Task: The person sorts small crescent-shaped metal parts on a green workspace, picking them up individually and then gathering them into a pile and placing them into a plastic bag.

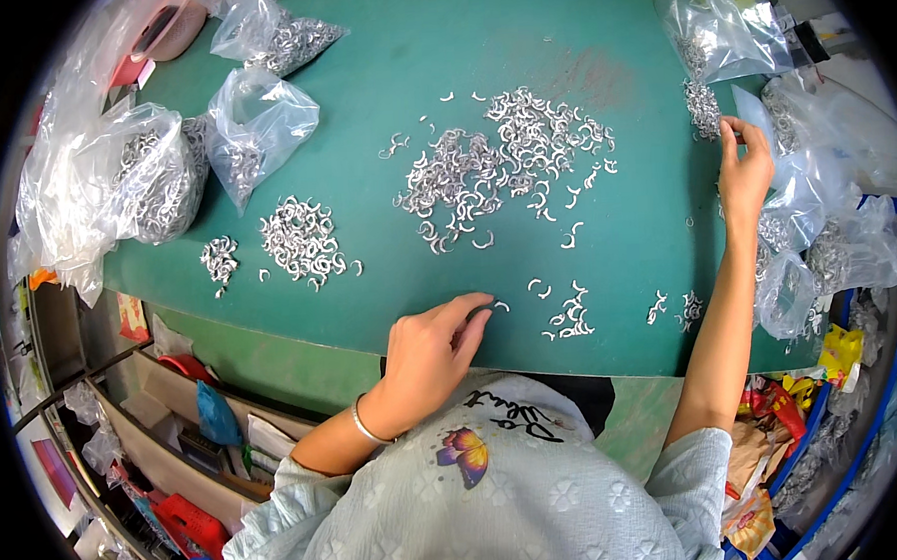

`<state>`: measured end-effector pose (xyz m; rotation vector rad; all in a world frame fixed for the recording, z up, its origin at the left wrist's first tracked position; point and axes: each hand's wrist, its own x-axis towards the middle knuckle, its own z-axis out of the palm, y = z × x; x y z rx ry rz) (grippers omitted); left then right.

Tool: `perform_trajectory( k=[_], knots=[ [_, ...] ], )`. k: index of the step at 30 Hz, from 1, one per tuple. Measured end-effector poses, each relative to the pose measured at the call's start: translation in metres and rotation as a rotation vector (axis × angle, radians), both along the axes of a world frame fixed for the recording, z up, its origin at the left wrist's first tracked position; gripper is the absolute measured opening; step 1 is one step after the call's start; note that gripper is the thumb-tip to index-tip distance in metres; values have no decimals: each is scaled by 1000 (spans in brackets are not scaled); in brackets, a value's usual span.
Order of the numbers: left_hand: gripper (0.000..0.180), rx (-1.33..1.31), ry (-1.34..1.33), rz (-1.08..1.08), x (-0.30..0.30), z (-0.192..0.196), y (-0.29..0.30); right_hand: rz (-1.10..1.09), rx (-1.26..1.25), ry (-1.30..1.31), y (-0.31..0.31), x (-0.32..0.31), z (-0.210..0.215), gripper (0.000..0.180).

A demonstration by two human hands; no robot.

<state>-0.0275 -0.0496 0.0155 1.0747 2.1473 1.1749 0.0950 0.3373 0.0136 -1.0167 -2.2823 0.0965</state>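
Note:
My left hand is low over the near edge of the green table, thumb and index fingertips slightly apart. A small curved metal piece lies right at those fingertips. Out to the right, my right hand is raised, its thumb and index finger pinched together; whatever is between them is too small to make out. Just beyond it sits a small heap of silvery pieces. A big loose pile of curved pieces spreads over the middle, with a small group right of my left hand.
Two more piles, a larger one and a smaller one, lie at the left. Clear bags of pieces crowd the left edge; others line the right. Below the table stand drawers and a blue-edged bin.

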Motion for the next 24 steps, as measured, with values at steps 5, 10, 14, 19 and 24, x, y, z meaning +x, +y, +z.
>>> perform_trajectory(
  k=[5,10,14,19,24],
  knots=[
    [15,58,52,24,-2,-6,-2,213,-351,60,-80,10,26,15],
    [15,-20,163,-51,1,-5,-2,717,-586,-197,-185,23,34,31],
    [14,-24,128,-30,5,1,3,850,-376,-411,-247,6,24,53],
    [14,-51,137,123,-3,1,-7,788,-124,-419,-265,3,-9,46],
    [16,-54,121,134,-3,1,-14,641,-126,-344,-252,33,-19,38]
  ],
)
